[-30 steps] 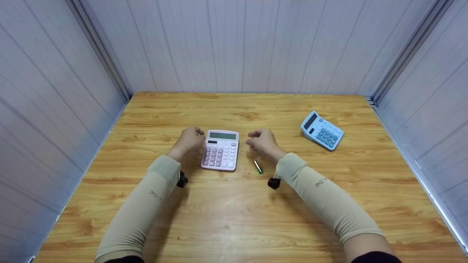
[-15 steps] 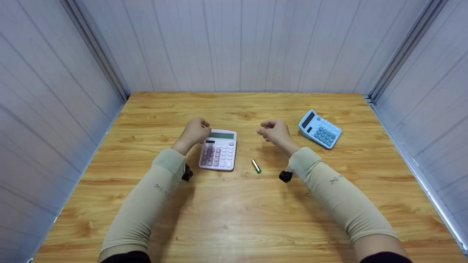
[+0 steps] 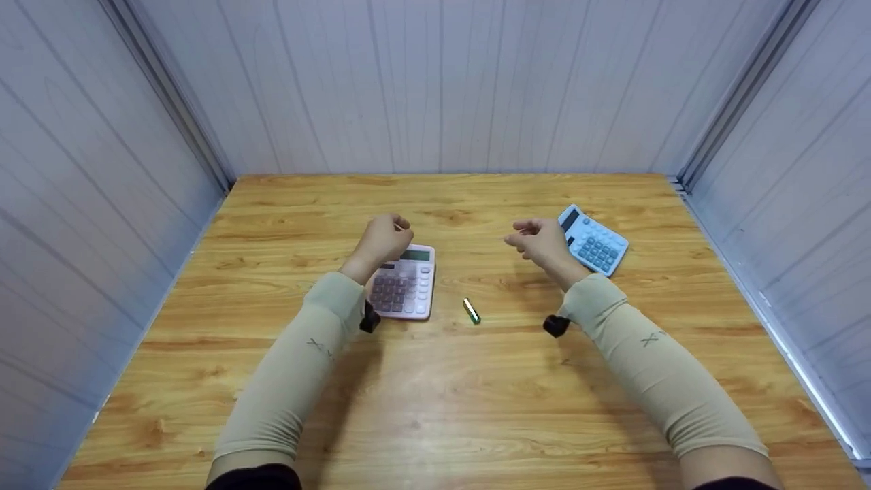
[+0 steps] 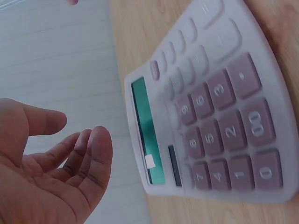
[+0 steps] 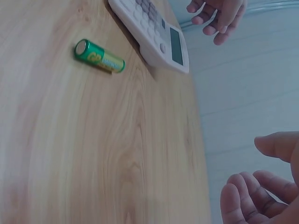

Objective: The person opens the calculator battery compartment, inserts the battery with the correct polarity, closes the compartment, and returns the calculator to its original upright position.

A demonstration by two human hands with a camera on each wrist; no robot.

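My left hand [image 3: 384,239] hovers over the upper left of a pink calculator [image 3: 401,289], fingers loosely bent with a gap between thumb and fingertips. In the left wrist view the calculator [image 4: 219,121] shows its green display and mauve number keys, and the hand [image 4: 56,163] holds nothing. My right hand [image 3: 542,246] is raised just left of a light blue calculator [image 3: 599,246], overlapping its edge in the head view. Its fingers are relaxed and hold nothing in the right wrist view. Between the hands lies a green battery [image 5: 99,56] on the table.
The wooden table [image 3: 435,395] carries all these things. A pale panelled wall [image 3: 435,82] rises at its back edge, with side walls left and right. A small black wrist camera [image 3: 556,325] sits under the right wrist, another under the left.
Both hands have moved right and slightly up: the left from beside the pink calculator to over its top, the right away from the battery toward the blue calculator. The battery stays put.
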